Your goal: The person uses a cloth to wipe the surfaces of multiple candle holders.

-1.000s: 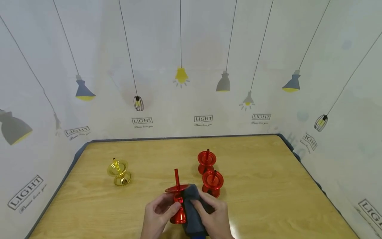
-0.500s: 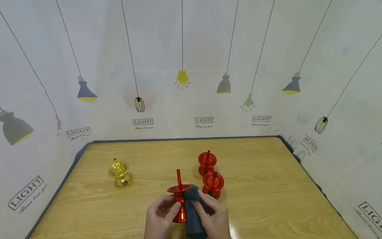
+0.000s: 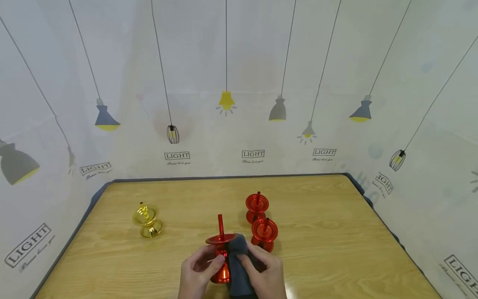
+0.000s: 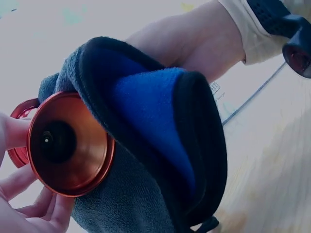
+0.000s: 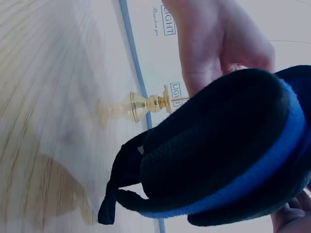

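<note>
Over the near side of the table, the left hand grips a red candle holder and the right hand pinches a dark cloth against it. A hard tug could twist it free, though the cloth hides much of the contact, or a rightward slip could knock the nearer standing red holder.

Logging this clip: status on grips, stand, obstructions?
Left grip: holding red stand. Right grip: holding cloth against it. Stand raised, near upright. Nothing visibly blocking.

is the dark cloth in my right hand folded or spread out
Folded over, loosely. The left wrist view shows the cloth doubled on itself, a bright blue face between dark edges; your right hand holds it.
</note>
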`<state>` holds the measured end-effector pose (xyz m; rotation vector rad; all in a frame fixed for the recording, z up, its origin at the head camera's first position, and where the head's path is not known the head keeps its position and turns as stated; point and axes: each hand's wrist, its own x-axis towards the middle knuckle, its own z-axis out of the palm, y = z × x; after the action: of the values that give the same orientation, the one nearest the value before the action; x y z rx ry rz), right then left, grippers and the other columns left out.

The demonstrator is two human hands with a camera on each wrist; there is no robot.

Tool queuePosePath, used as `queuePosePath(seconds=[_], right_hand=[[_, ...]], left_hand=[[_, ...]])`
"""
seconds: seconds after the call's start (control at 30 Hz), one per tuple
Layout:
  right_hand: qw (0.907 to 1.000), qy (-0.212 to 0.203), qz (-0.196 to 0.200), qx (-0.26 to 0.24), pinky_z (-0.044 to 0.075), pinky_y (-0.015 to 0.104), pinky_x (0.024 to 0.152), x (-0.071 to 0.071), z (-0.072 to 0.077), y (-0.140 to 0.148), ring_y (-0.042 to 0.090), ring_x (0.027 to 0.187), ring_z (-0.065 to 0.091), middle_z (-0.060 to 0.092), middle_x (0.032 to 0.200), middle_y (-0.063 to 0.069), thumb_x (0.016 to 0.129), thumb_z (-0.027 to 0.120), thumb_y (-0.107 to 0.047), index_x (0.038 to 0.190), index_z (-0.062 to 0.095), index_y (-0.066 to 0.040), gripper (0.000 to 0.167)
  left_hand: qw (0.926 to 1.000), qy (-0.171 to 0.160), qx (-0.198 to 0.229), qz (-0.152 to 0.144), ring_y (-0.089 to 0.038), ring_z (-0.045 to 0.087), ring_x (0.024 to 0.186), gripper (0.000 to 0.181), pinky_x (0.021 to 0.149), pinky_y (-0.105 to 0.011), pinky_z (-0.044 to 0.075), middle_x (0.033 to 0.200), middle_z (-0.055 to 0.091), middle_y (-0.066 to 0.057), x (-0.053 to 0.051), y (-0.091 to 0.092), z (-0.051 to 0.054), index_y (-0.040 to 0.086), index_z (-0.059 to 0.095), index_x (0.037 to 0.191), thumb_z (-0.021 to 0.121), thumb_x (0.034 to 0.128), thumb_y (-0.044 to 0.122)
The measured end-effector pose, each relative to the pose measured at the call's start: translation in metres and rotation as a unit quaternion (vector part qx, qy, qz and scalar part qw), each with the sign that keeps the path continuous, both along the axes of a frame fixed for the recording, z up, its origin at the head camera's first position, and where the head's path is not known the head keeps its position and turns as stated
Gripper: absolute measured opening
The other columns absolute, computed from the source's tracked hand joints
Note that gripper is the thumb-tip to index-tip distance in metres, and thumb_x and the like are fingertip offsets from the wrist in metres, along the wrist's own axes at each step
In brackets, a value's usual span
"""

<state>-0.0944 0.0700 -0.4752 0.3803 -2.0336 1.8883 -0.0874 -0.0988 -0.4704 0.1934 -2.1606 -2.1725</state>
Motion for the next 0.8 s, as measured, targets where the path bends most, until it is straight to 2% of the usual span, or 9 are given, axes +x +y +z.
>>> queuePosePath(seconds=[0.2,0.33,0.43,0.53,0.67,0.8], right_hand=[[0.9979,-0.06,0.002,-0.022,0.06,0.024,0.079,0.002,0.001,0.0,0.011,0.099,0.074,0.076,0.114,0.011,0.086,0.08,-0.006,0.12,0.074,-0.006,0.035],[0.9974,-0.068,-0.006,-0.025,0.06,0.024,0.078,0.003,0.002,0.0,0.011,0.097,0.074,0.075,0.114,0.012,0.085,0.08,-0.004,0.12,0.075,-0.005,0.035],[0.9985,-0.048,-0.017,-0.021,0.06,0.024,0.075,0.003,0.001,-0.001,0.011,0.095,0.074,0.076,0.111,0.012,0.084,0.08,-0.002,0.117,0.076,-0.005,0.034],[0.9997,-0.009,-0.024,-0.004,0.061,0.025,0.072,0.003,0.0,-0.001,0.011,0.091,0.074,0.077,0.108,0.01,0.084,0.08,0.0,0.117,0.076,-0.006,0.034],[0.9991,0.033,-0.025,0.012,0.06,0.023,0.071,0.004,-0.002,-0.003,0.011,0.091,0.074,0.078,0.105,0.01,0.083,0.08,0.001,0.116,0.076,-0.006,0.034],[0.9985,0.053,-0.017,0.005,0.06,0.022,0.072,0.005,-0.002,-0.004,0.01,0.092,0.074,0.078,0.105,0.013,0.083,0.079,0.003,0.115,0.076,-0.004,0.033]], left_hand=[[0.9994,-0.02,-0.006,-0.028,-0.012,0.07,0.097,0.045,0.082,-0.021,0.056,0.116,0.072,-0.019,-0.001,-0.005,-0.004,-0.008,0.064,0.128,0.071,0.096,0.022],[0.9998,-0.007,0.001,-0.02,-0.007,0.069,0.092,0.04,0.081,-0.021,0.056,0.112,0.072,-0.018,0.001,-0.002,-0.002,-0.009,0.064,0.124,0.071,0.0958,0.017],[0.9998,0.013,0.007,-0.01,-0.006,0.07,0.09,0.032,0.081,-0.022,0.057,0.108,0.073,-0.019,0.004,0.003,0.002,-0.008,0.068,0.116,0.074,0.093,0.013],[0.9998,0.02,0.001,-0.001,-0.008,0.071,0.089,0.03,0.081,-0.022,0.057,0.106,0.073,-0.018,0.004,0.007,0.005,-0.005,0.07,0.111,0.079,0.0886,0.013],[0.9995,0.027,-0.004,0.019,-0.009,0.07,0.088,0.03,0.081,-0.024,0.058,0.103,0.074,-0.014,0.002,0.009,0.004,-0.002,0.072,0.107,0.084,0.0841,0.013],[0.9987,0.041,-0.016,0.026,-0.008,0.069,0.088,0.025,0.081,-0.025,0.058,0.099,0.075,-0.013,0.001,0.005,0.003,-0.001,0.074,0.103,0.084,0.0831,0.01]])
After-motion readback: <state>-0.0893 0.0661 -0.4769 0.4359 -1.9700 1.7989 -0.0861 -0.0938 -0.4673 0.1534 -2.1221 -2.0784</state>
